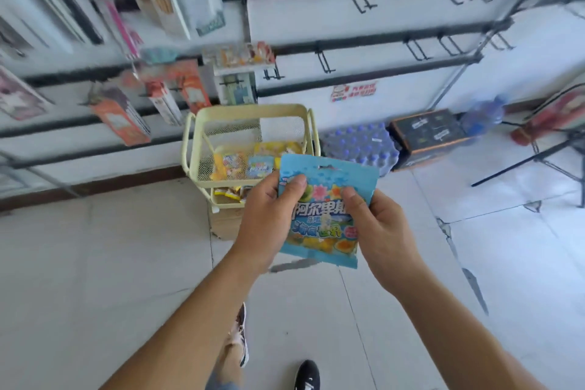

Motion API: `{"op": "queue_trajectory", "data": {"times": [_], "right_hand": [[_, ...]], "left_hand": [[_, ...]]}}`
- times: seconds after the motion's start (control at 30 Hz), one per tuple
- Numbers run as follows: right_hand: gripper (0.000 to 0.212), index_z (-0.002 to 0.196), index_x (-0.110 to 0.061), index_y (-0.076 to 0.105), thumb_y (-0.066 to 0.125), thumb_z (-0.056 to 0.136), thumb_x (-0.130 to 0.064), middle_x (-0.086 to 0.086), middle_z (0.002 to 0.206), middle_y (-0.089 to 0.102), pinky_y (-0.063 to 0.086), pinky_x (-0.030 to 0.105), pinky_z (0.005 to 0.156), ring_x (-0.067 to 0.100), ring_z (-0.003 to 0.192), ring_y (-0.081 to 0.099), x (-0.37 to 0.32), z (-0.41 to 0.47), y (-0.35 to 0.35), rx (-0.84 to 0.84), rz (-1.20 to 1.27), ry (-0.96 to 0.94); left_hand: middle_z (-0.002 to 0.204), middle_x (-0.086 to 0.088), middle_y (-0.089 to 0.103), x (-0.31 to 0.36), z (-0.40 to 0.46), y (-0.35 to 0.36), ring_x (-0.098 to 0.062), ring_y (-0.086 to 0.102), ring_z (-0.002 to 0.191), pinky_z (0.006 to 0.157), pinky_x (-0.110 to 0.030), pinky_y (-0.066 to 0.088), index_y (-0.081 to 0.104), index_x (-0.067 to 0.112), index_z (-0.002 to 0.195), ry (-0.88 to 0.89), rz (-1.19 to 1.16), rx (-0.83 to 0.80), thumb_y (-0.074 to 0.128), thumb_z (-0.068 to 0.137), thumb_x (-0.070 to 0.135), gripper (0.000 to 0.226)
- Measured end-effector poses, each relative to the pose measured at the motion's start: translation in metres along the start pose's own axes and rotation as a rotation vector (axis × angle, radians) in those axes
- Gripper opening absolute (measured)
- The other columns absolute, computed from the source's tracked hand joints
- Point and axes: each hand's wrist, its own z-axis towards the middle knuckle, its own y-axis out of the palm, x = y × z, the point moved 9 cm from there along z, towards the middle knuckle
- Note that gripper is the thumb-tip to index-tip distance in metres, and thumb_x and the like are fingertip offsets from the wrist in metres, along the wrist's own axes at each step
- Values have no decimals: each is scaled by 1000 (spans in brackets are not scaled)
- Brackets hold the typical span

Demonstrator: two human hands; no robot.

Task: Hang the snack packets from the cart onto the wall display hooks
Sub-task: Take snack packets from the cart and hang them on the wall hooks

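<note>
While we held the blue snack packet [327, 209] in front of the cart [250, 146], the task stood at an early stage. Our left hand [269, 215] gripped the packet's left edge, thumb pressed on the printed face and the other fingers curled behind it. Our right hand [376, 225] pinched the right edge the same way, thumb on the front. The packet was upright, face toward us, with its hang slot at the top edge unobstructed and not yet on any hook.

Beyond the cart, on the wall panel to its right, the display hooks [326, 62] stood bare; we judged that most of the hanging remained to be done. Directly above the cart, a few small packets [240, 54] appeared to hang already, though blur prevented us from confirming what they were. Several more snack packets [253, 165] lay in the cart's upper basket, and others showed in the tier beneath it, so further cycles remained.

Motion blur softened the whole wall, and the goods left of the cart could not be identified. Our hands and the held packet hid the cart's front right corner and much of its lower tier. The fingers behind the packet were hidden, so their exact placement could not be stated. The cart's base was also out of view.
</note>
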Motion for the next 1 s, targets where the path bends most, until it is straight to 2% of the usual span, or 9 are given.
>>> {"op": "queue_trajectory", "data": {"times": [0.23,0.33,0.5,0.67,0.7,0.8,0.83,0.93,1.0], "right_hand": [[21,97,-17,70,51,103,-24,5,90,78,61,42,72,25,83,75,-154,-28,1,-13,-64,-209],[22,97,-16,70,51,103,-24,6,90,77,61,47,76,25,83,75,-208,-24,7,3,-93,-287],[21,101,-16,69,52,103,-27,8,92,77,59,56,79,28,85,75,-297,-7,33,28,-112,-409],[33,104,-9,66,49,103,-37,24,99,70,53,67,76,47,92,67,-371,7,57,67,-120,-557],[36,105,-7,64,48,103,-39,24,99,70,53,67,75,48,92,66,-380,10,60,79,-125,-578],[37,108,-8,64,46,103,-40,-7,86,74,54,65,75,43,94,67,-401,20,67,102,-120,-615],[37,108,-10,64,47,103,-42,-5,87,74,53,67,74,46,96,65,-407,25,69,102,-111,-626],[31,105,-17,63,47,102,-43,27,102,66,49,72,72,55,97,60,-426,41,76,107,-99,-661],[31,105,-14,61,47,102,-42,32,104,62,48,74,72,58,96,58,-440,55,79,115,-99,-668]], "left_hand": [[92,-8,77,160,-29,30,-29,75,85,81,-56,59,76,27,81,142,-25,15,65,95,28,17],[91,-4,78,214,-25,32,-25,75,84,82,-51,59,75,24,86,209,-23,22,65,95,26,13],[92,-8,77,303,-2,23,-29,75,85,83,-58,58,73,15,99,315,-18,-29,61,97,23,14],[95,-8,77,377,20,16,-28,75,87,82,-57,59,71,15,102,455,-24,-62,62,97,24,14],[95,-7,77,387,24,14,-27,75,87,82,-55,59,71,17,101,482,-12,-57,62,97,25,13],[94,-6,77,411,37,11,-25,75,86,80,-55,60,71,18,100,523,9,-48,63,97,27,12],[95,-5,77,417,42,11,-25,75,87,80,-55,60,71,19,101,532,13,-45,63,96,27,12],[97,-5,76,436,59,7,-24,75,86,78,-55,60,67,20,101,557,7,-18,66,95,27,9],[96,-7,76,452,70,6,-25,75,84,77,-55,60,65,16,100,564,0,8,67,94,26,12]]}}
